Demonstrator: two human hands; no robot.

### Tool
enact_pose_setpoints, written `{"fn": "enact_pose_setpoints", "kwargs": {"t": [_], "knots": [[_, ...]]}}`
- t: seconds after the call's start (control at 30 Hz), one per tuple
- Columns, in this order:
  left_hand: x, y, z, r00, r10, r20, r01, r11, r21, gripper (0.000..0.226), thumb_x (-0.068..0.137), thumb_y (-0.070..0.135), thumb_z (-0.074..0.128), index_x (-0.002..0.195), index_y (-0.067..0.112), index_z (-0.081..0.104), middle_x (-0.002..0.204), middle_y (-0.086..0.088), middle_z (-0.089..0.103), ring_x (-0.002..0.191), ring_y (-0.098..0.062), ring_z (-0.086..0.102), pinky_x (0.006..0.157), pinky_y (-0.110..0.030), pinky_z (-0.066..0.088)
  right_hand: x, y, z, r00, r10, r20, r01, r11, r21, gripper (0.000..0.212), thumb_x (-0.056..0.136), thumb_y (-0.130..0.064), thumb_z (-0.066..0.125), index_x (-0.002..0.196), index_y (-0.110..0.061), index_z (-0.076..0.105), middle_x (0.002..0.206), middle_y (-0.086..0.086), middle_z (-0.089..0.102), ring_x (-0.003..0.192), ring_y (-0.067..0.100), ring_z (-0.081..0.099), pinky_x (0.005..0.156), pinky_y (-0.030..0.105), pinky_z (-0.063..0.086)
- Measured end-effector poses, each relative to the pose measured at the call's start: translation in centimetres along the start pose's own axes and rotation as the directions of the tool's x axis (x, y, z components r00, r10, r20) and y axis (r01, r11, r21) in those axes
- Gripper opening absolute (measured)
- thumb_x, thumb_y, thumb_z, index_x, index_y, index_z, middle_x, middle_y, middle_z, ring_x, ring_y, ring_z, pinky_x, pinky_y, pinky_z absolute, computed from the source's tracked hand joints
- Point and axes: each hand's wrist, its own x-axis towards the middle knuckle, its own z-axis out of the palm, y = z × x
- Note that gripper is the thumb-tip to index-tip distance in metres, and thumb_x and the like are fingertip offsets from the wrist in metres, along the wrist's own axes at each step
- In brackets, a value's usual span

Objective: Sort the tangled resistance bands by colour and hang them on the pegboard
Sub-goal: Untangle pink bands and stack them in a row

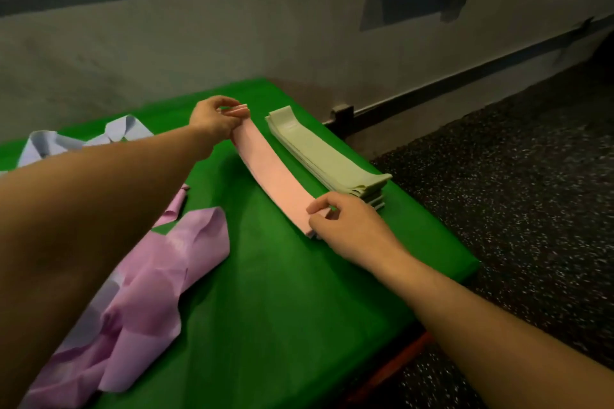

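nearby: green stack (327,156) (right), purple tangle (156,279) left.

Dim, soft, wide-angle edge distortion

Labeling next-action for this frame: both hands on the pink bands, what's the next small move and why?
Probably set the pink bands flat beside the green stack and let go. The left hand pinches the far end, the right hand the near end, already aligned; purple bands and pale blue bands remain unsorted.
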Motion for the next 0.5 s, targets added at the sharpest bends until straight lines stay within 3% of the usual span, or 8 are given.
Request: {"fn": "enact_pose_setpoints", "kwargs": {"t": [0.17, 0.33, 0.4, 0.5], "knots": [[1.2, -3.0, 1.5, 0.998, -0.066, 0.009, 0.065, 0.992, 0.111, 0.031, 0.089, 0.012, 0.072, 0.118, 0.018, 0.064, 0.112, -0.004, 0.067, 0.098, -0.019, 0.064, 0.094, -0.034, 0.054, 0.3, 0.5, 0.4, 1.000, 0.007, 0.005, -0.006, 0.994, -0.111, 0.015, 0.089, -0.033, 0.059, 0.103, -0.030, 0.065, 0.073, -0.014, 0.061, 0.075, 0.007, 0.061, 0.063, 0.026, 0.042], [0.0, -3.4, 0.0, 0.999, -0.048, -0.025, 0.052, 0.978, 0.200, 0.046, 0.091, 0.018, 0.070, 0.134, 0.018, 0.054, 0.137, -0.010, 0.054, 0.116, -0.026, 0.058, 0.103, -0.038, 0.047, -0.4, 0.3, 0.1, 1.000, -0.028, -0.004, 0.028, 0.999, -0.019, 0.022, 0.090, -0.037, 0.059, 0.112, -0.036, 0.061, 0.072, -0.011, 0.060, 0.061, 0.005, 0.053, 0.059, 0.026, 0.039], [-1.3, -3.1, -1.2, 0.999, -0.020, -0.027, 0.025, 0.977, 0.214, 0.042, 0.092, 0.020, 0.068, 0.133, 0.017, 0.056, 0.137, -0.010, 0.055, 0.114, -0.024, 0.058, 0.098, -0.034, 0.048, -0.9, -0.1, 0.1, 0.999, -0.036, -0.007, 0.036, 0.999, 0.026, 0.023, 0.090, -0.039, 0.060, 0.113, -0.038, 0.059, 0.069, -0.009, 0.058, 0.057, 0.008, 0.050, 0.058, 0.026, 0.040], [-4.2, -2.7, -3.0, 0.999, 0.021, 0.044, -0.031, 0.970, 0.242, 0.029, 0.096, 0.019, 0.062, 0.125, 0.015, 0.061, 0.125, -0.009, 0.063, 0.094, -0.021, 0.058, 0.080, -0.030, 0.046, -1.9, -1.1, 0.6, 0.999, -0.054, -0.004, 0.054, 0.997, 0.050, 0.022, 0.088, -0.035, 0.062, 0.110, -0.035, 0.060, 0.060, -0.007, 0.054, 0.053, 0.011, 0.049, 0.059, 0.029, 0.043]]}}
